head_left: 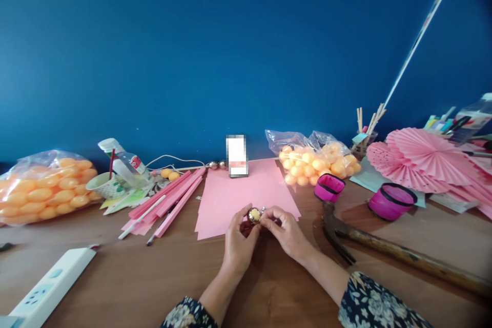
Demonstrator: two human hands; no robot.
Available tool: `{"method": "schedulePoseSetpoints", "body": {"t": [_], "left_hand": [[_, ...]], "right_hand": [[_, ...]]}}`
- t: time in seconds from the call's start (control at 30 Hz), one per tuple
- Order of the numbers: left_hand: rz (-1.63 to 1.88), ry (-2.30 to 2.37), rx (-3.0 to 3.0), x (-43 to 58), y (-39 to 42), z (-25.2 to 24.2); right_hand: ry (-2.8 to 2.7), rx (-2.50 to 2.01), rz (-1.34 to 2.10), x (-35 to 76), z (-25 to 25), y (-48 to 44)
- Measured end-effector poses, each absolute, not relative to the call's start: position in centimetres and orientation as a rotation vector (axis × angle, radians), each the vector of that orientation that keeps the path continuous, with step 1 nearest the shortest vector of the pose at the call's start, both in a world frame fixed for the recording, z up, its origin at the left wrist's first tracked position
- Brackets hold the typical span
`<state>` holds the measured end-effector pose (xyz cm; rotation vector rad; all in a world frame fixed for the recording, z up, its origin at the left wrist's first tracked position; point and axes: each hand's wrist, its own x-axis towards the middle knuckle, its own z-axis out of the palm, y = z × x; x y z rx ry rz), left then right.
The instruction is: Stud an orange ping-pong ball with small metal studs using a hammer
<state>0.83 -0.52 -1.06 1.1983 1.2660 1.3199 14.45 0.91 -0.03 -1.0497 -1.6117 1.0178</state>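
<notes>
My left hand [241, 243] is closed around a small shiny ball [254, 215], mirror-like with a pale yellow patch facing up. Close against its right side, my right hand [284, 233] pinches with thumb and forefinger. A tiny silvery piece [263, 210] shows by those fingertips, too small to name. Both hands are over the near edge of the stacked pink paper sheets [246, 192]. Upright behind the sheets stands a phone [237, 156] with a blurred screen, and two more shiny balls [217, 165] sit to its left.
Bags of orange balls lie at left [46, 187] and right [315, 164]. Folded pink strips [172, 202] are left of the sheets. At right are a claw hammer [403, 253], magenta bands [392, 202] and pink paper fans [418, 161]. A power strip [49, 284] lies front left.
</notes>
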Motion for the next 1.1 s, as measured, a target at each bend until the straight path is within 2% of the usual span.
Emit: {"method": "schedulePoseSetpoints", "body": {"t": [1.1], "left_hand": [[1.311,1.283,1.283,0.61,-0.42,-1.53]], "right_hand": [[-1.653,-1.078,1.02,14.4,-0.31,0.84]]}}
